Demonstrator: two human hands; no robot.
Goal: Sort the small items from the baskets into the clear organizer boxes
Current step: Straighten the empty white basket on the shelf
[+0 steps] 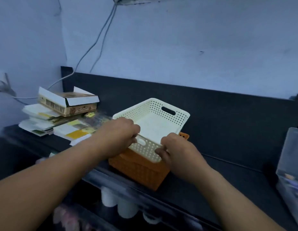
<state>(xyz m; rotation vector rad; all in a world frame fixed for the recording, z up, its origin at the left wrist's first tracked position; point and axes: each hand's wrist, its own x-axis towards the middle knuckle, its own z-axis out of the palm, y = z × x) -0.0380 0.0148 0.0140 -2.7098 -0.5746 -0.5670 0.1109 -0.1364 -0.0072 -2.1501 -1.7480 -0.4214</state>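
A white perforated basket sits tilted on top of an orange perforated basket on the dark counter. The white basket's inside looks bare. My left hand grips its near rim at the left, fingers curled over the edge by the handle slot. At the near right corner my right hand grips the same rim, thumb on the outer wall. A clear organizer box stands at the right edge of the view, with small items dimly visible in its lower part.
A stack of cardboard boxes and paper packets lies at the left back of the counter. Cables hang down the wall behind. White cylindrical containers sit on a lower shelf below the counter's front edge.
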